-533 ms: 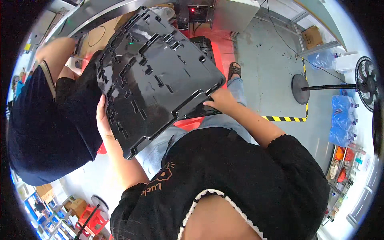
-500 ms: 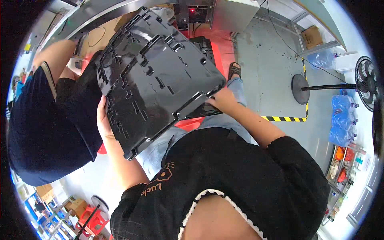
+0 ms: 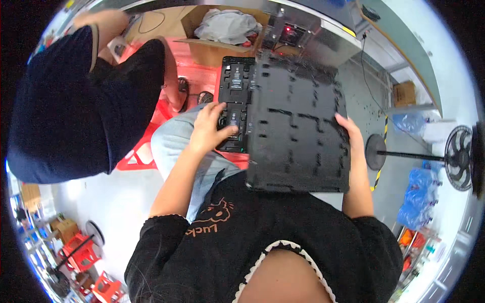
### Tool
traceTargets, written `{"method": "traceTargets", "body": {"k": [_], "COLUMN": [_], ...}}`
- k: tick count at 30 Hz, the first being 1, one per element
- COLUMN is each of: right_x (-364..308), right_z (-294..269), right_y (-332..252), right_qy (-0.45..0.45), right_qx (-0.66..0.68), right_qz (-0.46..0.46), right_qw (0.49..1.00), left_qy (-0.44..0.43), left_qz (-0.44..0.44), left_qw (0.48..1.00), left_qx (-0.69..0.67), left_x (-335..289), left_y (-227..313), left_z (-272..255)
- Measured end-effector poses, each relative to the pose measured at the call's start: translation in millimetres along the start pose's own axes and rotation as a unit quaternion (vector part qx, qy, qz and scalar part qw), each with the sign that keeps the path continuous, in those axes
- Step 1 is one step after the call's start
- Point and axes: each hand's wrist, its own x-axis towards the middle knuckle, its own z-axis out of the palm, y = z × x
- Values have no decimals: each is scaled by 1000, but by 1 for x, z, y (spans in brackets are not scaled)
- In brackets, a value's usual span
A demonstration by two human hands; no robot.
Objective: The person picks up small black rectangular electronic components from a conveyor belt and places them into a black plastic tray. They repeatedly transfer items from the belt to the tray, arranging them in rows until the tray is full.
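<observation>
A large black molded plastic tray hangs in front of my chest, slightly blurred, with rows of raised and recessed shapes on its face. My right hand grips it by the right edge. Beside and partly beneath it, a second black tray rests on a red surface, with flat black battery-like packs lying in its slots. My left hand lies over this lower tray's left edge, thumb and fingers apart, the thumb touching or just above a pack. The held tray hides the lower tray's right part.
A co-worker in dark clothing sits close on my left. Ahead stands an open cardboard box containing a grey plastic bag. A metal machine with a red light is at the far side. To the right is a black floor fan.
The held tray has swung from left to right and been straightened, baring the lower tray. My left hand has let go of it and moved onto the lower tray; my right still holds it.
</observation>
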Motion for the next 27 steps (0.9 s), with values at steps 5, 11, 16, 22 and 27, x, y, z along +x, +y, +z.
{"method": "traceTargets", "body": {"k": [5,11,16,22,27], "right_x": [-28,-30,-1,3,65], "right_z": [-53,-51,-63,-2,-1], "right_y": [32,52,65,52,74], "right_qy": [34,59,30,-6,-39], "right_qx": [80,78,34,76,47], "right_qz": [49,31,44,76,97], "right_qw": [995,995,998,994,993], "left_qy": [-62,-33,9,22,10], "left_qz": [20,-7,-79,74,55], "left_qw": [990,994,993,978,972], "left_qx": [123,101,93,193,226], "left_x": [-19,-18,-10,-3,-2], "left_y": [-15,-19,-16,-22,-15], "left_z": [39,48,52,67,59]}}
